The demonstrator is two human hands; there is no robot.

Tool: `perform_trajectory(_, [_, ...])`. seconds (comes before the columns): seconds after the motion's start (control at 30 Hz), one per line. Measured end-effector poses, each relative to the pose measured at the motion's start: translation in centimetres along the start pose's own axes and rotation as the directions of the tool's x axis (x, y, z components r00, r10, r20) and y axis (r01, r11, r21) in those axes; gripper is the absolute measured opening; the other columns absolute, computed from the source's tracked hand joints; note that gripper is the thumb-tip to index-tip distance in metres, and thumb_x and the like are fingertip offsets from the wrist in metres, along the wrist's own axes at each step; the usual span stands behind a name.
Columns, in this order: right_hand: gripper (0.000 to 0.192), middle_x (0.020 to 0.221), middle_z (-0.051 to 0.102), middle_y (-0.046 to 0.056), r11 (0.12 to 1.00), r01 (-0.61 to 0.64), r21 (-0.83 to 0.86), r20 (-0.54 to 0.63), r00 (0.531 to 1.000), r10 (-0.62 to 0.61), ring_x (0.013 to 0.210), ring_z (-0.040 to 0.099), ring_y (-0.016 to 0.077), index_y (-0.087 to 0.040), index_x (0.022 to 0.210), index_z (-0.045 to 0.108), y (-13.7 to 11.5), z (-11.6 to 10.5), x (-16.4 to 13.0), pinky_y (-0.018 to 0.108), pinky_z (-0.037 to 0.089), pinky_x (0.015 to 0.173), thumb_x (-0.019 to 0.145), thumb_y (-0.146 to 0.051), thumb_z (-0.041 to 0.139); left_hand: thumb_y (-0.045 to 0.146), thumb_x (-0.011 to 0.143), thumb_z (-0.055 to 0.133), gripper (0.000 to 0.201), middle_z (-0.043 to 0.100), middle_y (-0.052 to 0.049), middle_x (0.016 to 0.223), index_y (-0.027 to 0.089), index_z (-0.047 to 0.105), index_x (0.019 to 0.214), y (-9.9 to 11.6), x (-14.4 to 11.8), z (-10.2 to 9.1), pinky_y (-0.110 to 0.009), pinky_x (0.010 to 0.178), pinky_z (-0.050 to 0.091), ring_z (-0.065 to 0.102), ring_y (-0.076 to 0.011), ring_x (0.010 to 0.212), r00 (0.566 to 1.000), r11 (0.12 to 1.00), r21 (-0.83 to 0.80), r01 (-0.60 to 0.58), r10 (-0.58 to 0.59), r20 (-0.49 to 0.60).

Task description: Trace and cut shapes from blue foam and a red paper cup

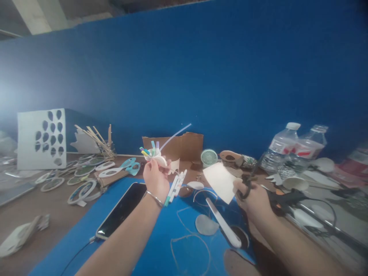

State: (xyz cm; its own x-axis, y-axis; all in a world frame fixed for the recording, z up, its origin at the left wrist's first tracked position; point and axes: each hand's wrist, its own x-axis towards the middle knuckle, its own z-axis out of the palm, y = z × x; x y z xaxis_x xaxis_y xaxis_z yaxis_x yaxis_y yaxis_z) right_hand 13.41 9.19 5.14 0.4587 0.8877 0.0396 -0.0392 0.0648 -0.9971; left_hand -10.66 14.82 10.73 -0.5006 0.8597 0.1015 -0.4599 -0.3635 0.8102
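My left hand (pixel 156 178), a bracelet at its wrist, is closed with the fingers pinched on a small white rounded piece (pixel 161 160). Directly behind it stands a cup of coloured markers (pixel 151 152). My right hand (pixel 255 197) is closed around black-handled scissors (pixel 245 186), whose dark blades point up and away. A piece of white paper (pixel 220 181) is at the same hand's fingertips. Beneath and between both hands lies a blue mat (pixel 189 218) with pale outlines on it. Several capped markers (pixel 175 187) lie just right of my left hand.
A phone (pixel 122 210) with a cable lies on the mat's left side, and a white stick-like tool (pixel 222 222) on its right. White rings (pixel 83 191) and blue-and-white scissors (pixel 120 167) are to the left. Plastic bottles (pixel 283 147) stand at right, near a green fan (pixel 209 157).
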Motion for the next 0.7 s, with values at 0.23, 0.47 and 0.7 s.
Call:
perform_trajectory(0.23, [0.026,0.049,0.04,-0.006,0.999,-0.012,0.036,-0.015,1.0,0.013,0.043,0.038,0.0102,-0.019,0.064,0.048,1.0,-0.3,0.6,0.024,0.03,0.041,0.063,-0.038,0.066,0.022,0.068,0.059,0.013,0.061,-0.002,0.069,0.016,0.056,0.079,-1.6,0.2,-0.7,-0.029,0.058,0.05,0.06,-0.0148,0.06,0.964,0.943,0.33,-0.042,-0.049,0.262])
perform_trajectory(0.47, [0.019,0.056,0.054,-0.001,0.991,0.054,-0.124,0.048,0.998,-0.049,0.055,0.047,0.0153,-0.014,0.068,0.061,-0.6,0.0,-0.9,0.027,0.036,0.053,0.058,-0.029,0.068,0.022,0.061,0.068,0.034,0.058,-0.007,0.105,0.02,0.061,0.094,-1.9,-3.2,-0.1,-0.035,0.088,0.041,0.051,-0.022,0.103,0.828,0.801,0.531,-0.276,-0.083,0.555])
perform_trajectory(0.7, [0.011,0.057,0.056,-0.002,0.981,0.046,-0.189,0.123,0.992,-0.023,0.057,0.046,0.0143,-0.015,0.064,0.061,-1.2,0.5,-1.7,0.025,0.034,0.055,0.061,-0.024,0.066,0.027,0.067,0.062,0.012,0.061,-0.001,0.047,0.017,0.064,0.073,-2.2,-6.4,0.7,-0.023,0.035,0.04,0.054,-0.0158,0.037,0.636,0.726,0.671,-0.152,-0.447,0.629])
